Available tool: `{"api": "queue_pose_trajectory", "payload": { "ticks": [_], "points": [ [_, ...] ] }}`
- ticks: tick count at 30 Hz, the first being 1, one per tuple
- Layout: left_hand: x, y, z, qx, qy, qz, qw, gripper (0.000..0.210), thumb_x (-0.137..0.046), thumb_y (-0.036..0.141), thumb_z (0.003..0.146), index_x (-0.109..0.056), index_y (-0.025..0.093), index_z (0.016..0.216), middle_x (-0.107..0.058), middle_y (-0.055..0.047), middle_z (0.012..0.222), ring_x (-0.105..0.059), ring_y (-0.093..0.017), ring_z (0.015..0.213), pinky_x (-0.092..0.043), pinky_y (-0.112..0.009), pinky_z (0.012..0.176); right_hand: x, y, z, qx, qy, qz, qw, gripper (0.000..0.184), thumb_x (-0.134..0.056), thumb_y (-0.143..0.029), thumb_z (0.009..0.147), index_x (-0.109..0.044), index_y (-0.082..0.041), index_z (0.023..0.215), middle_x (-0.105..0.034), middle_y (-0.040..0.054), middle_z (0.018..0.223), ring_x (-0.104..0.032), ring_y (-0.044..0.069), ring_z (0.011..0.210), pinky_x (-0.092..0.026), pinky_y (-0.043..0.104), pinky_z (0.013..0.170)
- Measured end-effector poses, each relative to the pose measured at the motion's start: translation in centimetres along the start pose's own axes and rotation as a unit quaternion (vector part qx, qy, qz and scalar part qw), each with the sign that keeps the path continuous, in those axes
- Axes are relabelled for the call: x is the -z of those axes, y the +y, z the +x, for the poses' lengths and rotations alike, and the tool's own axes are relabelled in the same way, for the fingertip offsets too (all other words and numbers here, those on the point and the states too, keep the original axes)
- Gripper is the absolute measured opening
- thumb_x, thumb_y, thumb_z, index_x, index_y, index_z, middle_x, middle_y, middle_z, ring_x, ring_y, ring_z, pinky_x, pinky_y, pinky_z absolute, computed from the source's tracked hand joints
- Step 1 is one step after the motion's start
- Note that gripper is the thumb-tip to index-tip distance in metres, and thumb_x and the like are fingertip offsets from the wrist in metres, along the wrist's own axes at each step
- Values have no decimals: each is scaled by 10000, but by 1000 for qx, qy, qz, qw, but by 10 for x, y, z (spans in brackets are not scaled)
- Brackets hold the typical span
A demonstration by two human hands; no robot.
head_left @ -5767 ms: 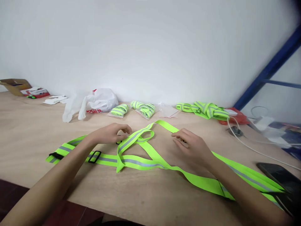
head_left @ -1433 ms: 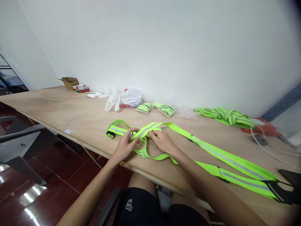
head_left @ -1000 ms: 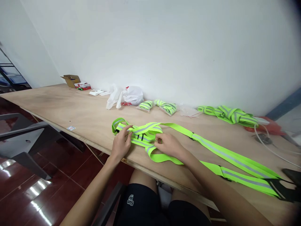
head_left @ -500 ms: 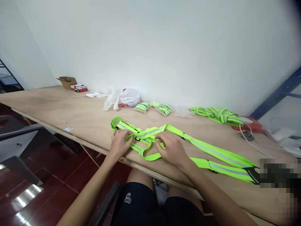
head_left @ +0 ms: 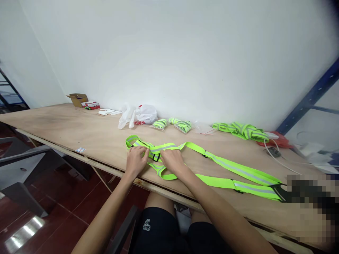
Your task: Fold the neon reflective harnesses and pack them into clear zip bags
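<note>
A neon-green reflective strap harness [head_left: 233, 168] with a silver stripe lies spread along the front of the table. My left hand [head_left: 136, 160] is closed on the strap at the harness's left end, beside a small loop. Close to it, my right hand [head_left: 172, 160] pinches the strap, fingers curled over it. Between the two hands shows a black slide buckle [head_left: 156, 157]. Two long strap runs stretch right to a black connector piece [head_left: 280, 193]. My fingertips are partly hidden.
Along the wall are a cardboard box [head_left: 78, 100], a white plastic bag [head_left: 146, 114], bagged strap bundles [head_left: 183, 126] and a loose green strap bundle [head_left: 242, 131]. A white cable [head_left: 279, 160] curves at the right. A blurred-out patch covers the far right corner.
My right hand has moved left, nearer to my left hand, and its fingers have closed on the strap. The slide buckle now shows more plainly. The view has shifted slightly.
</note>
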State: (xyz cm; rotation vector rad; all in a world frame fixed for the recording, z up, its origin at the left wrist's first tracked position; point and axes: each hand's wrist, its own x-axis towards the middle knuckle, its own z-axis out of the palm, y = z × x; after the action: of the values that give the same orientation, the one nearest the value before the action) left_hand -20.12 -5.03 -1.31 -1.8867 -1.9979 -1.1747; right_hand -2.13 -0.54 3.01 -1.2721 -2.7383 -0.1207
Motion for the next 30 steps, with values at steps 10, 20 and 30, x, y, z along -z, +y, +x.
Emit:
{"api": "queue_pose_trajectory", "payload": {
  "ticks": [10, 20, 30],
  "points": [
    [5, -37, 2, 39, 19, 41, 998, 272, -464, 327, 928, -587, 211, 715, -657, -137, 1278, -597, -316, 1151, -460, -454, 973, -17, 54, -55, -44, 162, 141, 976, 126, -510, -187, 861, -565, -212, 751, -634, 2, 740, -540, 160, 685, -277, 263, 597],
    [-5, -9, 8, -23, -71, -9, 997, 291, -421, 320, 956, -431, 235, 678, -594, -30, 648, -582, -208, 627, -370, -302, 613, 3, 43, -65, -26, 224, 99, 969, 135, -490, -187, 928, -620, -196, 963, -679, 63, 976, -606, 181, 842, -355, 270, 666],
    [-10, 5, 3, 11, -54, -95, 994, 280, -385, 336, 991, -382, 240, 728, -500, 24, 606, -525, -172, 569, -329, -286, 585, 9, -5, -19, 55, 32, 18, 998, 297, -461, -203, 970, -664, -224, 1186, -725, 102, 1047, -676, 247, 896, -467, 326, 731]
  ]
}}
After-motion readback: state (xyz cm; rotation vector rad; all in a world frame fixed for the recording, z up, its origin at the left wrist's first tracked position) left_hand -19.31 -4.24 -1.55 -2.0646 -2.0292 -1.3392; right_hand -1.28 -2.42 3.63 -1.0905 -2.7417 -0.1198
